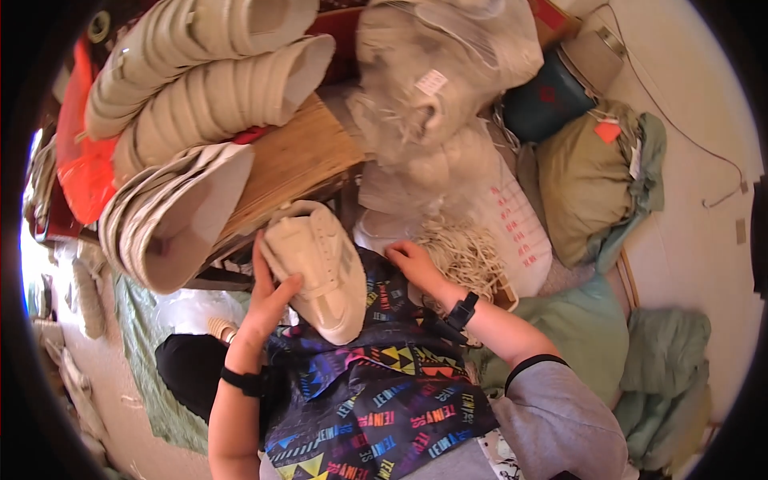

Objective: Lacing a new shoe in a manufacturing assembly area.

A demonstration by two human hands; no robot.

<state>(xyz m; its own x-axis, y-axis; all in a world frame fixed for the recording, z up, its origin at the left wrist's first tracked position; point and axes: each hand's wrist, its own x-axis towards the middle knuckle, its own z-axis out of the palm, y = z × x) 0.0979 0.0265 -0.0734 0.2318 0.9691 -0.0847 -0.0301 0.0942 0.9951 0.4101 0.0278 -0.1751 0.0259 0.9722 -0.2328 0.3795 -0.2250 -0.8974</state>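
Note:
A cream sneaker upper (324, 260) with a striped side lies tilted over my lap, its toe pointing toward me. My left hand (274, 288) grips its left edge, with the thumb on top and the fingers along the side. To the right of the upper, apart from it, is my right hand (412, 262). Its fingers are curled together, and whatever may be between them is too small to make out. Just beyond that hand lies a tangled heap of off-white shoelaces (460, 252). A dark apron (376, 384) with colourful print covers my lap.
Nested stacks of beige uppers (200, 104) crowd a wooden bench (300, 152) at the left. Ahead sit clear plastic bags (448, 72) and a white printed sack (516, 216). A dark teal bucket (548, 96), a tan sack (584, 176) and green sheeting (572, 336) stand right.

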